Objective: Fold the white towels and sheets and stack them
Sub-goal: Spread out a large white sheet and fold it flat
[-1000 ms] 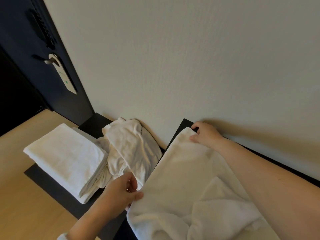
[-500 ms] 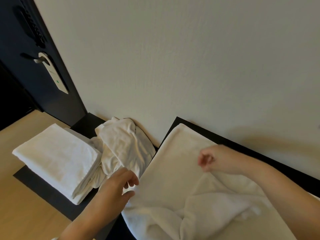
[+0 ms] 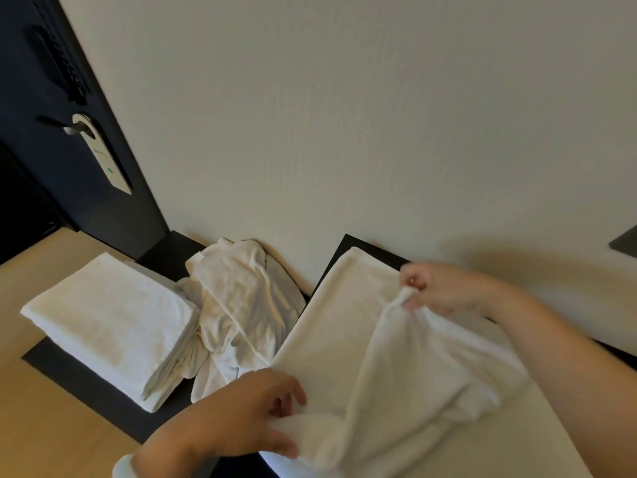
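The right hand [image 3: 427,291] is pinching the towel [image 3: 337,322] corner at 1 o'clock and the left hand [image 3: 241,419] is gripping its 7 o'clock edge; pulling both evenly taut should be squaring the fold.

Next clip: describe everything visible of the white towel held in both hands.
The towel is white, thick and soft-looking, like terry cloth. Its far part lies flat on a dark mat by the wall, left edge straight. The near part is bunched and lifted: the right hand pinches a raised corner, the left hand grips the near edge. A crumpled sheet lies just left of it.
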Tool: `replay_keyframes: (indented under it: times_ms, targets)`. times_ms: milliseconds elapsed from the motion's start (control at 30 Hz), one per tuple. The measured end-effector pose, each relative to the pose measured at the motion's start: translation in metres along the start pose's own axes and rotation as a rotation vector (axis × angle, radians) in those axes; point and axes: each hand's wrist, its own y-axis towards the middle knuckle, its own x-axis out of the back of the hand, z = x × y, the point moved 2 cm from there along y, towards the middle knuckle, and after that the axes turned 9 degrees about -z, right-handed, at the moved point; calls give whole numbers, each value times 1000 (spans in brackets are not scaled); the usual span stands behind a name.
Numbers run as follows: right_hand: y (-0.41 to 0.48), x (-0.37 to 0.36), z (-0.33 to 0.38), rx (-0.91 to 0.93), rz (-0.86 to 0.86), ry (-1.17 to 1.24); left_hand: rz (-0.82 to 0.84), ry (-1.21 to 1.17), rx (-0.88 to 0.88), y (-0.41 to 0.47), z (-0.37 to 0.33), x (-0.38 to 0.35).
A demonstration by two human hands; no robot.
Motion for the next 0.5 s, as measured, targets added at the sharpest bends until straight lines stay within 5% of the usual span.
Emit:
replay_keyframes:
  times_ms: [167, 500]
  targets:
    - [60, 28, 47, 154, -324, 143, 36, 45, 52, 5, 0, 2]
    - [123, -16, 2, -6, -259, -134, -345, -134, 379, 58, 2, 10]
